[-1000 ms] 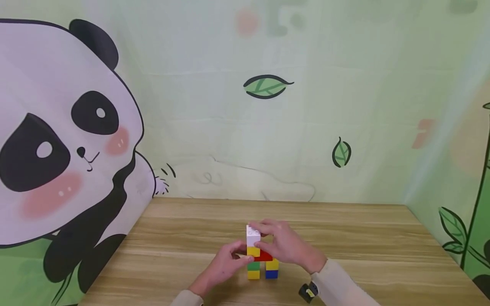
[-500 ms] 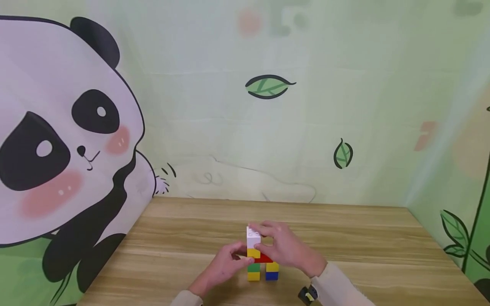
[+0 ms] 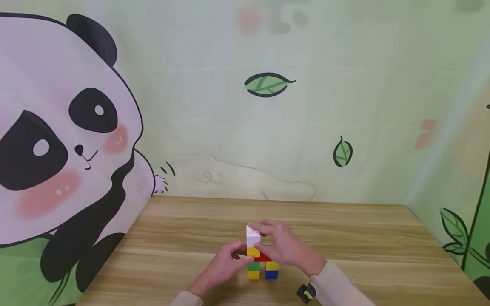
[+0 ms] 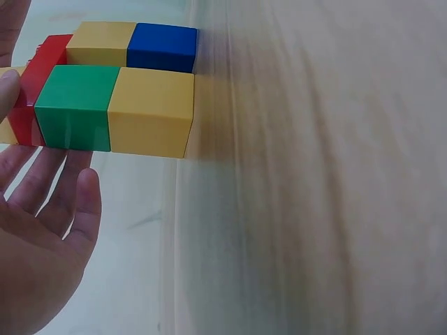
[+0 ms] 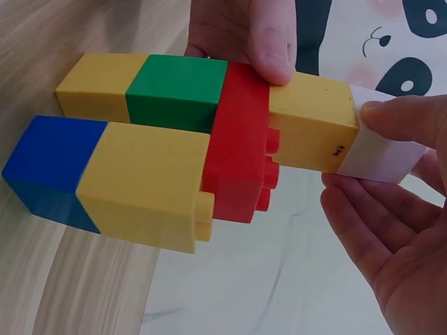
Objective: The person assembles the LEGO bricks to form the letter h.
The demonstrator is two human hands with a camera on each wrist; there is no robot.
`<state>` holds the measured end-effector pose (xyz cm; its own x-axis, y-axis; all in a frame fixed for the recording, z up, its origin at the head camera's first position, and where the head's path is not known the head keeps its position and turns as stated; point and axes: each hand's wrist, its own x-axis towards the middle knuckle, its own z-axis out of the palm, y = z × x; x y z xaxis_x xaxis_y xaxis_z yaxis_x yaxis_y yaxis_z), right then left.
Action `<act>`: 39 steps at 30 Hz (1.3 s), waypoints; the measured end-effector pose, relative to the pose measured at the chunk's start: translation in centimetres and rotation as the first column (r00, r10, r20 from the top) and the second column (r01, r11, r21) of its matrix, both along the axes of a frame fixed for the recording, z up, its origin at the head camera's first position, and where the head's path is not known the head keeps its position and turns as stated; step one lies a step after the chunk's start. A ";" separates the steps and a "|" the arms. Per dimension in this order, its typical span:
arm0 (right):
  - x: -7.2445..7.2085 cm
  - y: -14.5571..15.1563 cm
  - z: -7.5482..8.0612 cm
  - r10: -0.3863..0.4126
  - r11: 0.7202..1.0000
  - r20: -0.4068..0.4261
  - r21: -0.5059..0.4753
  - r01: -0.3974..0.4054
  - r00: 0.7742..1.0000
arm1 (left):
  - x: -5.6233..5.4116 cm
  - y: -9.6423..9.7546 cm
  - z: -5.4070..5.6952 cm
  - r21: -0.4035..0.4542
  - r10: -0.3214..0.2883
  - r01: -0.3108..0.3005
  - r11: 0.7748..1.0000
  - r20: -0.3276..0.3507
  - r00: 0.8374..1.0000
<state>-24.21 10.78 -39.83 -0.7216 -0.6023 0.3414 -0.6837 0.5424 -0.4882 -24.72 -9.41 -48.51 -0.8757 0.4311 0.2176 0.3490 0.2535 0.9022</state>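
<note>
A structure of toy building blocks stands on the table. One column is a yellow block (image 4: 151,112) under a green block (image 4: 77,105); the other is a blue block (image 5: 56,167) under a yellow block (image 5: 143,181). A red block (image 5: 241,139) bridges both, with some studs bare. Above its left end sits another yellow block (image 5: 314,118), topped by a white block (image 3: 253,241). My left hand (image 3: 228,262) grips the structure, thumb by the seam of the red and upper yellow blocks. With thumb and fingers, my right hand (image 3: 285,244) holds the white block.
The wooden table (image 3: 172,229) runs back to a pale green wall cloth (image 3: 214,127) printed with a panda (image 3: 126,178) and leaves. A small dark object (image 3: 306,293) is at the right sleeve (image 3: 338,284).
</note>
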 end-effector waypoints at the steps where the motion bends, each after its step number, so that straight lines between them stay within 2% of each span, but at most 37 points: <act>1: 0.0 0.0 0.0 0.001 1.000 0.005 -0.002 -0.001 1.000 | 0.1 0.0 0.2 -0.003 0.001 -0.001 1.000 0.005 1.000; 5: 0.2 0.1 -0.3 0.007 1.000 0.007 -0.006 -0.007 1.000 | 0.7 0.2 1.2 -0.020 -0.003 0.004 1.000 0.033 0.999; 7: 0.2 0.2 -0.5 0.005 1.000 -0.008 -0.007 -0.005 1.000 | 0.8 0.2 1.2 -0.027 -0.003 0.004 1.000 0.040 0.999; 13: 0.2 0.3 -1.2 -0.008 1.000 -0.004 -0.002 0.008 1.000 | 0.1 -0.1 -0.1 -0.065 0.000 0.002 0.998 0.036 0.999; 17: 0.4 0.2 -1.5 -0.031 0.999 0.006 0.015 0.031 1.000 | -0.1 -0.3 -0.4 -0.061 -0.012 0.015 0.998 0.043 0.999; 22: 0.7 0.5 -2.1 -0.031 0.999 0.049 0.022 0.030 0.998 | -0.1 -0.4 -0.3 -0.063 -0.020 0.021 0.998 0.024 1.000; 28: 0.6 2.3 -3.9 -0.024 0.999 0.117 0.030 0.020 0.993 | 0.1 -0.4 0.0 -0.108 -0.027 0.031 0.994 0.039 0.999; 34: 0.7 4.6 -5.4 -0.059 0.997 0.181 0.059 0.049 0.982 | 0.3 -0.2 -0.3 -0.135 -0.016 0.020 0.991 0.028 0.999; 39: 0.7 5.7 -6.2 -0.027 0.999 0.259 0.034 0.019 0.966 | 0.3 0.1 -0.5 -0.126 -0.005 0.007 0.992 0.022 1.000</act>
<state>-23.54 16.48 -46.01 -0.7969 -0.5916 0.1225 -0.5231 0.5742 -0.6297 -24.42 -9.36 -48.99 -0.8769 0.4592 0.1423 0.3316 0.3634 0.8706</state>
